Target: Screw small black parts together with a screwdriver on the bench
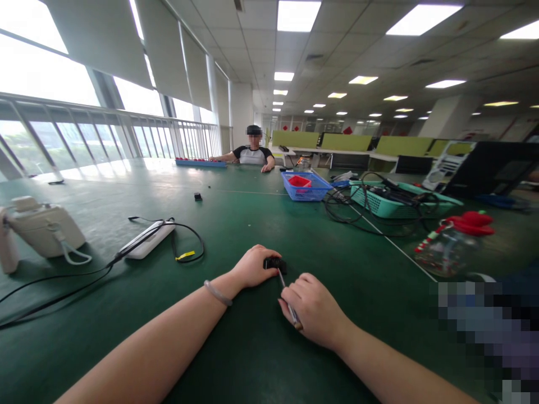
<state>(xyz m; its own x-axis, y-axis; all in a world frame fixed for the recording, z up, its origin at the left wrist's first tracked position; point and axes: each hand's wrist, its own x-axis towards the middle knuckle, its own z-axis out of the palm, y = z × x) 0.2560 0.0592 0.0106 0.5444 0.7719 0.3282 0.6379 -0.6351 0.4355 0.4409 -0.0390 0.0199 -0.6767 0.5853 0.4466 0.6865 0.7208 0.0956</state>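
Green table top [252,348] under both hands.

- Left hand [252,266]: fingers curled, pinching a small black part [275,263] at its left edge. The part sits on the table, pressed down by the fingertips.
- Right hand [314,311]: closed around a thin tool [283,280], metal shaft pointing up and away from the fist. Tip meets the black part from the near side. The tool's butt end shows below the fingers.
- The two hands are just beside each other, with the part between them and slightly beyond the right hand.
- Pale bangle [218,293] on the left wrist.

Surroundings, taken from the grip:
- Left of it, near: white flat device [147,238] with a black cable [191,238] looped round it. Further left is a beige unit [42,227].
- Beyond it, well apart: a small black item [197,196] lying alone.
- Beyond and to the right: blue basket [314,194] with something red inside, then a teal basket [379,206] full of dark cables.
- Right of it: clear jar with red lid [450,244].
- Far side of the table: another person [252,154] seated, with a hand on the surface beside a blue tray [201,163].
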